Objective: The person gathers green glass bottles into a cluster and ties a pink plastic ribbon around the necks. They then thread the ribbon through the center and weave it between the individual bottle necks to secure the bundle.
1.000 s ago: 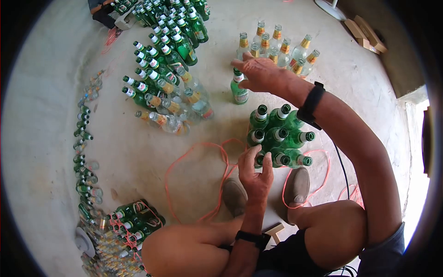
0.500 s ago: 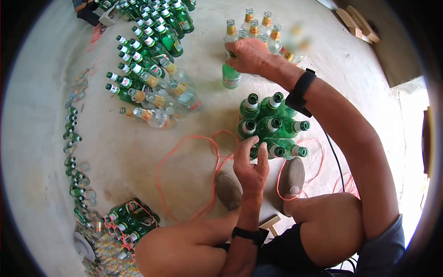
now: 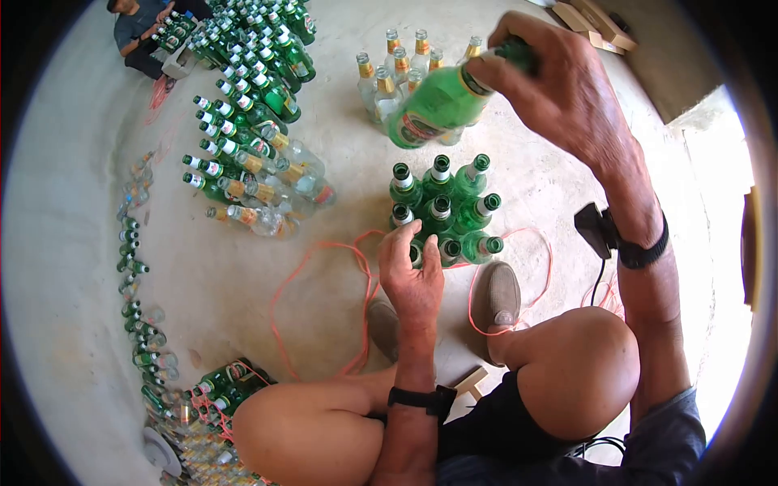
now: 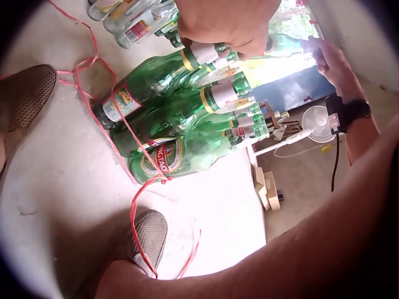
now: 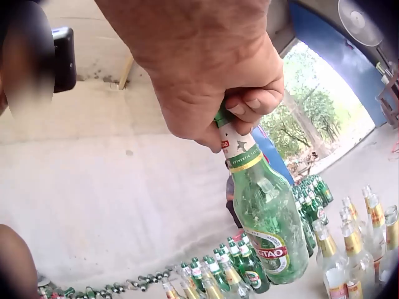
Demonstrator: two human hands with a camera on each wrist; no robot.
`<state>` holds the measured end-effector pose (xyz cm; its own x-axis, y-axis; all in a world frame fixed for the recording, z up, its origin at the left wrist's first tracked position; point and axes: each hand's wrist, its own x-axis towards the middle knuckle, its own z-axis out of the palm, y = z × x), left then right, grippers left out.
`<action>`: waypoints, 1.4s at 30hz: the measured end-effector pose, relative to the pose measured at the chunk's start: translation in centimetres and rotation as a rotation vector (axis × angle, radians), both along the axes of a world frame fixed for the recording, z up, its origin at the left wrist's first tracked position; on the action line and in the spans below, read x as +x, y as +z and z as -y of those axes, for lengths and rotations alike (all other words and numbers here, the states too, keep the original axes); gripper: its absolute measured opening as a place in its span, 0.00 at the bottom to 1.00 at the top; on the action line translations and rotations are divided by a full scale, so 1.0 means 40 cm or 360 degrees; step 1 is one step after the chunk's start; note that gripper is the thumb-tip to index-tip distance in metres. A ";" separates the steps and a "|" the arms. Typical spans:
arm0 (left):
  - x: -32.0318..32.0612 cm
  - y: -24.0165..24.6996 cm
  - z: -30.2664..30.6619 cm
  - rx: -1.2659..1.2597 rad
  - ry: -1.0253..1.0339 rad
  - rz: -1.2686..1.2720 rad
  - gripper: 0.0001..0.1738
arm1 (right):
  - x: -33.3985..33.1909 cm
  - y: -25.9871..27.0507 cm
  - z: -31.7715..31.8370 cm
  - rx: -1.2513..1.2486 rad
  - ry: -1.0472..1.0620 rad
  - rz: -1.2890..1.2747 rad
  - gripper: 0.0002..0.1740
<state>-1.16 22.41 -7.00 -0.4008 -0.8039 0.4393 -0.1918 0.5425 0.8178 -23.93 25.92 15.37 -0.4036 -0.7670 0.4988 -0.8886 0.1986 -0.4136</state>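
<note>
My right hand (image 3: 567, 89) grips a green beer bottle (image 3: 438, 101) by the neck, raised and tilted with its base to the left. In the right wrist view its red and white label (image 5: 269, 252) shows beneath the curled fingers. Closer to me, several green beer bottles (image 3: 440, 212) stand upright in a tight cluster. My left hand (image 3: 413, 275) is at their near left corner, thumb and fingers around one bottle's neck (image 3: 416, 254). Pink string (image 4: 124, 121) runs across the cluster's side in the left wrist view.
Clear bottles with gold necks (image 3: 387, 85) stand beyond the cluster. A large group of green bottles (image 3: 243, 97) stands at the left, with clear ones (image 3: 267, 194) in front. Loose pink string (image 3: 279, 308) lies by my shoes (image 3: 496, 300). A person (image 3: 142, 32) sits at the far left.
My right hand has lifted the green bottle from the floor beside the clear bottles and carried it up and right. My left hand stays at the cluster's near left corner.
</note>
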 end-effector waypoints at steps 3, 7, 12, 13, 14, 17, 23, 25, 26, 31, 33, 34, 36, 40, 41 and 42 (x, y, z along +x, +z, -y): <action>-0.010 0.015 0.004 -0.0111 -0.0003 0.0076 0.21 | -0.002 -0.008 -0.080 -0.0115 -0.0023 0.0013 0.18; -0.031 0.042 0.010 -0.0116 -0.0060 0.0116 0.24 | 0.019 0.001 -0.170 -0.0072 -0.0079 0.0128 0.15; -0.060 0.079 0.012 -0.0020 -0.0246 0.0264 0.28 | 0.038 0.005 -0.229 -0.0128 -0.0038 0.0284 0.11; -0.066 0.078 0.012 -0.0026 -0.0247 0.0312 0.29 | 0.039 0.001 -0.237 -0.0142 -0.0023 0.0301 0.11; -0.074 0.075 0.013 -0.0027 -0.0250 0.0359 0.29 | 0.040 -0.004 -0.245 -0.0155 -0.0009 0.0319 0.11; -0.081 0.066 0.022 0.0025 -0.0268 0.0447 0.30 | 0.055 -0.010 -0.261 -0.0142 -0.0029 0.0349 0.11; -0.091 0.034 0.040 0.0150 -0.0309 0.0665 0.27 | 0.056 -0.035 -0.279 -0.0164 -0.0035 0.0403 0.11; -0.090 0.053 0.040 0.0062 -0.0289 0.0712 0.26 | 0.053 -0.036 -0.284 -0.0128 -0.0034 0.0383 0.11; -0.100 0.058 0.048 0.0025 -0.0291 0.0723 0.26 | 0.052 -0.041 -0.283 -0.0156 -0.0027 0.0420 0.11; -0.114 0.039 0.059 -0.0021 -0.0294 0.0818 0.24 | 0.046 -0.058 -0.284 -0.0127 -0.0021 0.0403 0.12; -0.118 0.030 0.063 -0.0044 -0.0296 0.0806 0.24 | 0.041 -0.067 -0.281 -0.0094 -0.0016 0.0396 0.12; -0.118 0.028 0.064 -0.0053 -0.0294 0.0803 0.24 | 0.039 -0.072 -0.280 -0.0076 -0.0008 0.0397 0.12; -0.122 0.029 0.069 -0.0033 -0.0288 0.0862 0.23 | 0.036 -0.079 -0.273 -0.0051 0.0001 0.0384 0.12; -0.130 0.025 0.073 -0.0023 -0.0285 0.0861 0.22 | 0.030 -0.084 -0.256 -0.0026 0.0014 0.0391 0.12; -0.132 0.024 0.071 -0.0020 -0.0278 0.0840 0.21 | 0.029 -0.082 -0.255 0.0011 0.0018 0.0393 0.13; -0.134 0.024 0.072 -0.0016 -0.0280 0.0836 0.21 | 0.027 -0.081 -0.252 0.0049 0.0023 0.0394 0.13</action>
